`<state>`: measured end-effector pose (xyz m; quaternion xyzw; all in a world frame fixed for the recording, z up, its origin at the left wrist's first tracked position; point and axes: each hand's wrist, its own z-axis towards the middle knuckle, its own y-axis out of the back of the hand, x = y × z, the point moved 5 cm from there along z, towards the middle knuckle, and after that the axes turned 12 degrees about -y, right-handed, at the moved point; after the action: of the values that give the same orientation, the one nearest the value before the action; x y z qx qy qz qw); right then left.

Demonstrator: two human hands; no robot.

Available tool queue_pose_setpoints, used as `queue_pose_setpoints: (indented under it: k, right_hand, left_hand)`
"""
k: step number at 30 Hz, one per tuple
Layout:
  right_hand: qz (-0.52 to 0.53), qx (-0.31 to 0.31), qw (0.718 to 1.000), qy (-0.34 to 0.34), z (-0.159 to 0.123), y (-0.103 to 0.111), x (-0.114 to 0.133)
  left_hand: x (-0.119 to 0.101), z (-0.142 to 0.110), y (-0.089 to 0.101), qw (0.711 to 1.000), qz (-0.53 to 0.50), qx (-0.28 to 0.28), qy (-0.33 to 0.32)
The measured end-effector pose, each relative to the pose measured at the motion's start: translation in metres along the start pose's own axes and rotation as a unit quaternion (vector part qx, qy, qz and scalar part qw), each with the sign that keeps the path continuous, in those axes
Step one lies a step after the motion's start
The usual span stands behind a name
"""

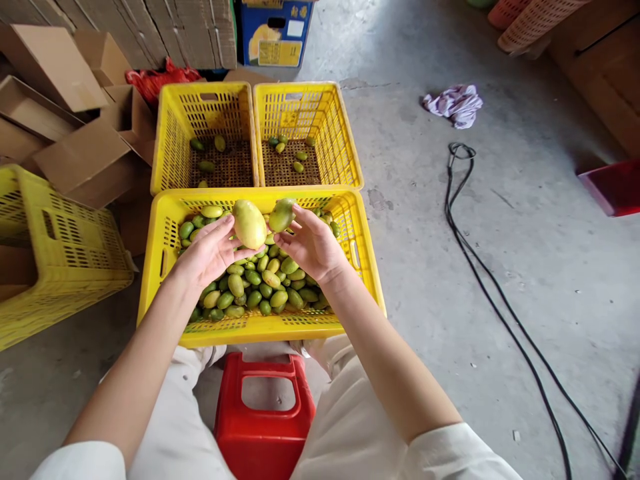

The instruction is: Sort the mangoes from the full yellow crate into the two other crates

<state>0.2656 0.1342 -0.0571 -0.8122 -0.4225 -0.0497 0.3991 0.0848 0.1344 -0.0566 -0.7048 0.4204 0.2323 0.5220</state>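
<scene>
My left hand (pixel 213 248) grips a large, smooth yellow-green oval fruit (pixel 250 225), its fingers curled beneath and beside it. A smaller, darker green oval fruit (pixel 282 215) is pinched in my right hand (pixel 313 243) between thumb and fingers. The two fruits are held side by side with a narrow gap between them. Below both hands stands a yellow plastic crate (pixel 260 328), filled with many oval fruits (pixel 267 278) in shades from dark green to yellowish. My wrists partly cover the pile.
Two yellow crates (pixel 256 133) behind hold several scattered fruits. Another yellow crate (pixel 75 240) and open cardboard boxes (pixel 90 157) lie left. A red stool (pixel 265 427) is between my legs. A black cable (pixel 470 247) and crumpled cloth (pixel 455 105) lie on the right floor.
</scene>
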Motion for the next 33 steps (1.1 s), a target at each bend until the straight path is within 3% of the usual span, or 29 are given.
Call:
queue_pose_setpoints:
  k: [9,17,25,33]
  right_hand:
    - [-0.022,-0.011,0.999,0.023,0.0054,0.0037,0.0004]
    - [-0.042,0.001,0.999,0.020,0.0099,0.0077,-0.0019]
    - [-0.024,-0.007,1.000,0.017,0.0079,0.0074,-0.0032]
    - [-0.012,-0.029,0.999,-0.003,0.0046,-0.0008,-0.0013]
  left_hand:
    - [-0.0020,0.0010,0.0058,0.999,0.004,0.010,-0.042]
    - [-0.0043,0.0039,0.0048,0.997,-0.006,-0.073,-0.025]
    - [-0.0067,0.0011,-0.0031,0.993,0.000,-0.112,0.024]
    - [-0.0037,0.0026,0.0018,0.998,0.021,-0.054,-0.003]
